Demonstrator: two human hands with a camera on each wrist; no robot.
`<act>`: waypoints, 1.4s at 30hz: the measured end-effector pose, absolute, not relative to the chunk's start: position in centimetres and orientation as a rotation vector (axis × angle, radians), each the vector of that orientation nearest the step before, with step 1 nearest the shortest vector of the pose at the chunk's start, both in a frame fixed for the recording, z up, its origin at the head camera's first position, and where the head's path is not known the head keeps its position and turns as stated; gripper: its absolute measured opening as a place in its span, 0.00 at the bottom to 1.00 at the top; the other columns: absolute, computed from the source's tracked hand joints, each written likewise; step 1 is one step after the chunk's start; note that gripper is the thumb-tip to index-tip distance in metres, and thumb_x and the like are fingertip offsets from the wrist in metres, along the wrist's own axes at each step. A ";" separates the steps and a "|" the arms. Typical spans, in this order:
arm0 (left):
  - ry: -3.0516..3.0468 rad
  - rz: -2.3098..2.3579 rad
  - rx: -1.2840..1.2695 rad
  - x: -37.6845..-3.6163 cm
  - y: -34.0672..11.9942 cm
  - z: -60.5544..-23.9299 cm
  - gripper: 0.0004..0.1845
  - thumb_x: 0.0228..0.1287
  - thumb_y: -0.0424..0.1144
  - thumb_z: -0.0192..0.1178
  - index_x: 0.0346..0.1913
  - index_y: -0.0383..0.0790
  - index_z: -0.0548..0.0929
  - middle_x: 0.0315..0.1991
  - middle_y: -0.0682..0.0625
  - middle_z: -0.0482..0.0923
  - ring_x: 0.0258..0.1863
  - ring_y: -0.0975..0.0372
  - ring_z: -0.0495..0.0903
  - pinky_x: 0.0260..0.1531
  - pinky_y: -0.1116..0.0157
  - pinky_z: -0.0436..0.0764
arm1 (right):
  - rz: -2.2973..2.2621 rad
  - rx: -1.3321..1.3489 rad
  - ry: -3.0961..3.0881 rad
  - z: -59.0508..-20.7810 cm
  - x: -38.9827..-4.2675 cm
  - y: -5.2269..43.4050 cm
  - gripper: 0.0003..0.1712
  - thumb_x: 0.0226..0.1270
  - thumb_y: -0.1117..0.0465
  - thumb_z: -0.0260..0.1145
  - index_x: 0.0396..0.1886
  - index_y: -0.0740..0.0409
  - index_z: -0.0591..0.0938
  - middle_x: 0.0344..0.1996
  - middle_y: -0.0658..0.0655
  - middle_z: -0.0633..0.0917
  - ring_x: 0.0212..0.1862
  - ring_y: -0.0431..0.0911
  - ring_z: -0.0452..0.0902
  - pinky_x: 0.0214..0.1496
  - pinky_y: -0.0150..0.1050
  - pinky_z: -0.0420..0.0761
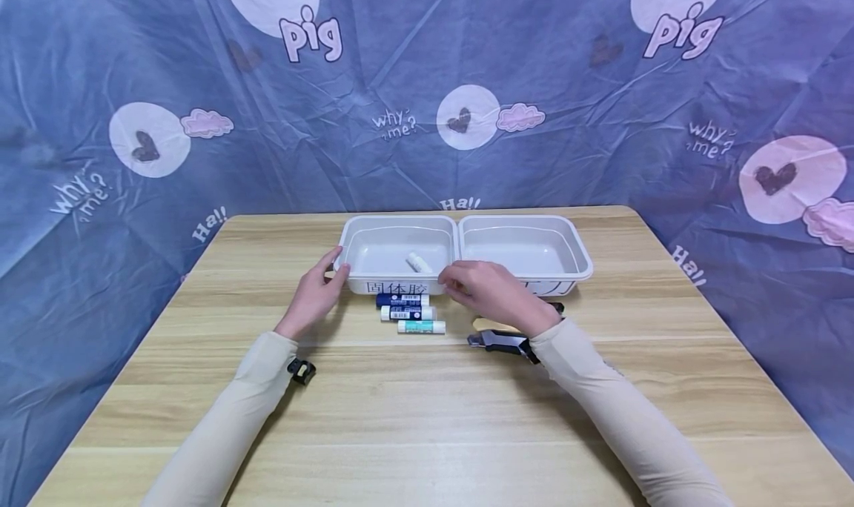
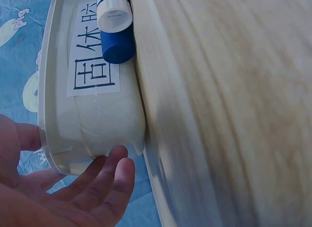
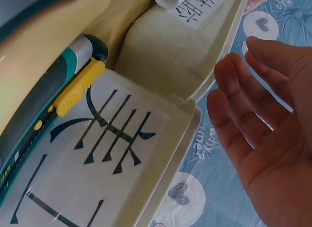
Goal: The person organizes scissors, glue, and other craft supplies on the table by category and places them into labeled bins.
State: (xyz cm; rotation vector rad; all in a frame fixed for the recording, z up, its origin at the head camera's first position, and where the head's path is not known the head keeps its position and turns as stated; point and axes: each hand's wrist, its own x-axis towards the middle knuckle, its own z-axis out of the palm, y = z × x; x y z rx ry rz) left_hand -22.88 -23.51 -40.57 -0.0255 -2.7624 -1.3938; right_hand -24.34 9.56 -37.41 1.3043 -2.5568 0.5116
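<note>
At the end of the left white plastic bin [image 1: 400, 277], my left hand [image 1: 318, 288] grips the corner. In the left wrist view its thumb is at the rim, with the fingers [image 2: 109, 180] curved against the end wall. My right hand [image 1: 490, 288] is by the front rim where the two bins meet; in the right wrist view its fingers [image 3: 234, 119] are loosely extended and hold nothing. Inside the left bin lies a small white glue stick [image 1: 418, 262]. Before it lie a dark blue glue stick [image 1: 402, 300], a blue-and-white one [image 1: 408, 313] and a green-and-white one [image 1: 422, 327].
The right white bin [image 1: 579, 266] stands against the left one; both bear labels with Chinese characters. Near my right wrist lie a black-and-grey utility knife [image 1: 497, 341] and a green-and-yellow cutter [image 3: 73, 88]. A blue patterned cloth [image 1: 427, 62] hangs behind the wooden table [image 1: 400, 433].
</note>
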 end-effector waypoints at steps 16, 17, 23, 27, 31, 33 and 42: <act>-2.757 -1.437 -0.031 -22.8 -23.6 -40.6 0.34 0.81 0.53 0.47 0.82 0.45 0.54 0.73 0.33 0.66 0.56 0.42 0.81 0.54 0.50 0.84 | 0.422 1.471 -2.649 -38.8 -23.8 8.6 0.08 0.71 0.60 0.70 0.47 0.52 0.87 0.44 0.46 0.88 0.41 0.38 0.85 0.42 0.37 0.86; -2.758 -1.435 -0.030 -22.8 -23.6 -40.6 0.34 0.81 0.53 0.47 0.82 0.45 0.54 0.73 0.33 0.66 0.56 0.42 0.81 0.54 0.50 0.84 | 0.412 1.469 -2.661 -38.9 -23.7 8.6 0.08 0.71 0.60 0.70 0.47 0.52 0.87 0.44 0.45 0.88 0.41 0.38 0.85 0.42 0.37 0.86; -2.763 -1.420 -0.025 -22.9 -23.5 -40.5 0.34 0.81 0.52 0.47 0.82 0.44 0.54 0.73 0.32 0.66 0.56 0.42 0.82 0.53 0.50 0.84 | 0.426 1.457 -2.769 -39.2 -23.4 8.5 0.08 0.70 0.57 0.71 0.47 0.50 0.87 0.44 0.48 0.89 0.40 0.40 0.86 0.45 0.38 0.86; -2.765 -1.430 -0.024 -22.8 -23.5 -40.4 0.34 0.81 0.52 0.47 0.82 0.44 0.54 0.73 0.32 0.66 0.56 0.41 0.81 0.53 0.50 0.85 | 0.420 1.470 -2.772 -39.4 -23.2 8.4 0.05 0.69 0.56 0.72 0.40 0.49 0.85 0.38 0.46 0.88 0.35 0.38 0.83 0.39 0.37 0.85; -2.760 -1.438 -0.033 -22.7 -23.5 -40.4 0.34 0.82 0.50 0.47 0.82 0.43 0.53 0.74 0.32 0.65 0.56 0.41 0.81 0.51 0.51 0.86 | 0.375 1.462 -2.760 -39.7 -23.1 8.2 0.06 0.68 0.55 0.73 0.36 0.47 0.82 0.32 0.43 0.85 0.30 0.35 0.77 0.33 0.35 0.80; -2.759 -1.438 -0.030 -22.7 -23.5 -40.4 0.34 0.82 0.50 0.48 0.82 0.43 0.54 0.74 0.32 0.65 0.56 0.41 0.81 0.52 0.50 0.85 | 0.362 1.459 -2.766 -39.8 -23.0 8.2 0.07 0.67 0.54 0.74 0.35 0.46 0.82 0.31 0.42 0.85 0.30 0.34 0.76 0.32 0.35 0.80; -2.758 -1.428 -0.035 -22.8 -23.5 -40.4 0.34 0.81 0.51 0.48 0.82 0.43 0.54 0.73 0.32 0.66 0.57 0.41 0.81 0.55 0.49 0.84 | 0.332 1.489 -2.756 -40.3 -22.8 7.9 0.08 0.65 0.57 0.75 0.33 0.48 0.82 0.29 0.43 0.83 0.28 0.36 0.73 0.28 0.34 0.77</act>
